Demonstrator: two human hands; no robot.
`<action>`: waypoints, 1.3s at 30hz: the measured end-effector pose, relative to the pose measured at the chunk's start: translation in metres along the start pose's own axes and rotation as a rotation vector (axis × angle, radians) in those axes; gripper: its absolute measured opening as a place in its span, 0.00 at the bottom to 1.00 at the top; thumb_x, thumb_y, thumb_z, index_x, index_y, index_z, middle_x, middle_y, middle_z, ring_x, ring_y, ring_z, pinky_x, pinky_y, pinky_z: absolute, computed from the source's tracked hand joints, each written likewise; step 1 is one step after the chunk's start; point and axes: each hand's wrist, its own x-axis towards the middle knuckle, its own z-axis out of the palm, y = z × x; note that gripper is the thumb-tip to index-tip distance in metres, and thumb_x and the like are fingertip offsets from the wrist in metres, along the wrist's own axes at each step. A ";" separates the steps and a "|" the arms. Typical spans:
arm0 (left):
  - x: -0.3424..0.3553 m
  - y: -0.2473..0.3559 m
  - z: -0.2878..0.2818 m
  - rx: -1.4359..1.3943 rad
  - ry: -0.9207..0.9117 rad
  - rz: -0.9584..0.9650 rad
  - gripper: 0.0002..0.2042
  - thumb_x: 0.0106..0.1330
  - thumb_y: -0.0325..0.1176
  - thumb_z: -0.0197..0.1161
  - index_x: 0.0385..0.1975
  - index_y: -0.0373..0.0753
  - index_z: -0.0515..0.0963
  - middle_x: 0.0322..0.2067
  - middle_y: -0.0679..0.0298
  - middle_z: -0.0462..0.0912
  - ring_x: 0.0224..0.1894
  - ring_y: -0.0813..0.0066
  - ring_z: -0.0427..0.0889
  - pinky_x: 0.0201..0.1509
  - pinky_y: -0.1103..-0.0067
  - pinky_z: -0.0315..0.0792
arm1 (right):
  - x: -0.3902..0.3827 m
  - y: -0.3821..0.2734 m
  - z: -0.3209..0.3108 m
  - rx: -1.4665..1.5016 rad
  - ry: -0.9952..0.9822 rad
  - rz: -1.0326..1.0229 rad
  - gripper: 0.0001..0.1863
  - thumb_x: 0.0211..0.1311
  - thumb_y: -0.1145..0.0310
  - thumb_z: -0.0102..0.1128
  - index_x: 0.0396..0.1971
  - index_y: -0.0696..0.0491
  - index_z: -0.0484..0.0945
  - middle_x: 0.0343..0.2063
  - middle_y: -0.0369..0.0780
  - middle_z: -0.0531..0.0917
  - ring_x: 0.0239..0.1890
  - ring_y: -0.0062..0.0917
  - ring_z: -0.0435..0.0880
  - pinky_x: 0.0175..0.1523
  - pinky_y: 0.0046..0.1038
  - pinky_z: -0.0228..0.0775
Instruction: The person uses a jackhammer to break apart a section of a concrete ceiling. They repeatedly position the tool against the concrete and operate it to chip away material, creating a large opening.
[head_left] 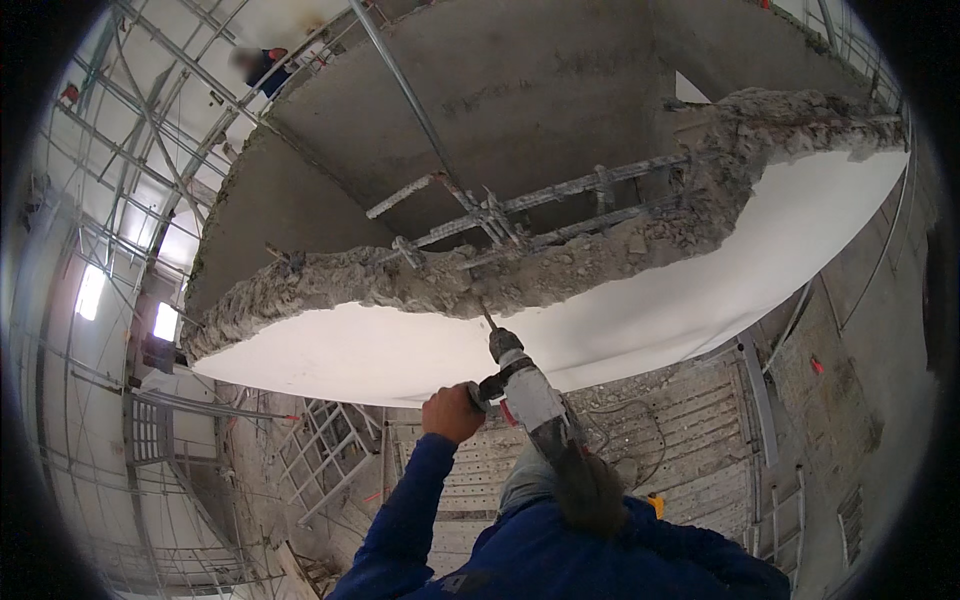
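A grey-and-white rotary hammer (pixel 535 398) points up and away from my body. Its chisel bit (pixel 488 316) meets the broken concrete edge (pixel 440 288) just above the smooth white wall face (pixel 600 335). My left hand (pixel 453 413) is closed around the tool's side handle (pixel 480 393), arm stretched forward in a blue sleeve. My right sleeve (pixel 660 525) leads to the rear of the tool, where a dark blurred shape (pixel 590 490) covers the rear end. The fingers of my right hand cannot be made out there.
Bare rebar (pixel 540 200) sticks out of the broken edge, beside an upright metal pole (pixel 405 85). Scaffolding (pixel 150 130) rises at the left, with another person (pixel 270 72) at the upper left. Below lie perforated planks (pixel 690 430), a cable (pixel 660 440) and a metal frame (pixel 325 455).
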 end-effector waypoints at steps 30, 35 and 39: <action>-0.075 0.087 0.011 -0.695 0.042 0.193 0.18 0.55 0.47 0.68 0.29 0.36 0.82 0.28 0.49 0.84 0.35 0.50 0.84 0.40 0.60 0.76 | 0.070 -0.046 -0.222 -0.172 0.006 -0.355 0.33 0.46 0.65 0.73 0.54 0.57 0.72 0.37 0.48 0.83 0.34 0.44 0.83 0.38 0.41 0.75; -0.076 0.082 0.005 -0.999 0.087 0.246 0.15 0.57 0.42 0.68 0.28 0.34 0.82 0.26 0.49 0.84 0.31 0.53 0.84 0.35 0.65 0.75 | 0.124 -0.140 -0.229 0.011 -0.247 -0.176 0.30 0.51 0.66 0.67 0.56 0.54 0.73 0.39 0.49 0.83 0.37 0.47 0.84 0.43 0.43 0.76; -0.058 0.062 0.029 -1.139 0.231 0.184 0.11 0.57 0.36 0.66 0.27 0.33 0.81 0.25 0.50 0.84 0.29 0.55 0.84 0.32 0.68 0.75 | 0.132 -0.169 -0.196 -0.182 -0.309 -0.361 0.24 0.54 0.66 0.63 0.54 0.52 0.75 0.37 0.48 0.83 0.36 0.48 0.83 0.43 0.43 0.76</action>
